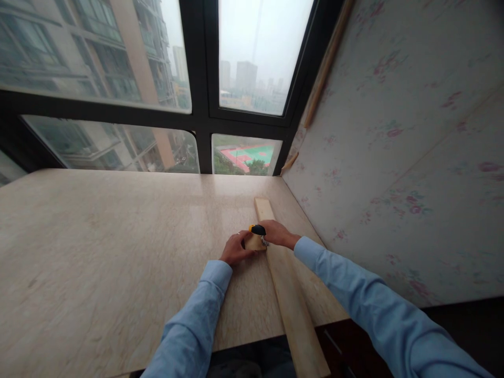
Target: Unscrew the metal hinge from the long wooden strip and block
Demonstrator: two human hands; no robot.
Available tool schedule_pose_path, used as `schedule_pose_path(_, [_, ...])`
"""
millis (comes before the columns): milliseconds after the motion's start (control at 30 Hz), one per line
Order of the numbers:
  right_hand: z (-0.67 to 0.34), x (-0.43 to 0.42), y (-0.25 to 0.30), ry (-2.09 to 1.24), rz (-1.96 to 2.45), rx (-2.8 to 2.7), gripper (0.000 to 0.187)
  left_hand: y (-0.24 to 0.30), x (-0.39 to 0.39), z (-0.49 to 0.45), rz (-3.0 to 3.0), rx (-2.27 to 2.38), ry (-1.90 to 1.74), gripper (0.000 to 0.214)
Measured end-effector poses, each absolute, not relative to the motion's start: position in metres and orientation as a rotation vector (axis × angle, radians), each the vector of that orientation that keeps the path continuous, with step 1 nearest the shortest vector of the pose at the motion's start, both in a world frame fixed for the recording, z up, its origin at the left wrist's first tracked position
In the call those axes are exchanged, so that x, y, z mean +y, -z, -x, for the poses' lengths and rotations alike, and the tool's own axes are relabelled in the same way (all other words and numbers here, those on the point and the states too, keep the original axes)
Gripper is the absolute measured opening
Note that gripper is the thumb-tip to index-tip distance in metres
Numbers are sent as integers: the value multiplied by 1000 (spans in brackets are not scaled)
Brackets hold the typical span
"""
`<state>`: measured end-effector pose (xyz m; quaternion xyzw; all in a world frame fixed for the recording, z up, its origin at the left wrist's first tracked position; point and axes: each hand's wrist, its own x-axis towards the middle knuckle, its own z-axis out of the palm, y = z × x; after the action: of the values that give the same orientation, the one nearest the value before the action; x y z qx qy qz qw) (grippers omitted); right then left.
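A long pale wooden plank [289,294] lies on the beige stone countertop [98,252], running from near the window past the front edge. My left hand [235,249] presses a small wooden block [254,242] against the plank's left side. My right hand [277,233] rests on the plank and grips a small black and yellow tool [257,229] with a metal tip at the block. Both arms wear light blue sleeves.
A large window with dark frames [200,121] stands behind the countertop. A flower-patterned wall panel [394,157] closes off the right side, close to the plank. The countertop's front edge [252,341] runs below my arms, with dark space underneath.
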<state>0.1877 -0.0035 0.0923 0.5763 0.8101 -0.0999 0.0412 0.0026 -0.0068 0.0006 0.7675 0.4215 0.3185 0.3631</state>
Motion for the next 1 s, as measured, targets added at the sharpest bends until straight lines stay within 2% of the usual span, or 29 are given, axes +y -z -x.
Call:
schedule_pose_path(100, [-187, -4, -92, 296, -1819, 2463, 24, 1, -6, -3, -1973, 1065, -847, 67])
schedule_pose_path(233, [-182, -5, -88, 243, -1977, 2301, 38, 3, -6, -3, -1979, 1044, -862, 69])
schedule_pose_path(467, [-178, -4, -86, 227, -1989, 2285, 24, 3, -6, -3, -1990, 1044, -850, 67])
schedule_pose_path(733, [-177, -3, -96, 280, -1848, 2368, 27, 0, -7, -2, -2020, 1089, -826, 61])
schedule_pose_path(867, [-176, -4, -96, 264, -1876, 2352, 24, -1, -7, -2, -2037, 1069, -851, 65])
schedule_pose_path(1000, [-175, -5, -93, 216, -1970, 2246, 33, 2, -6, -2, -2037, 1049, -862, 68])
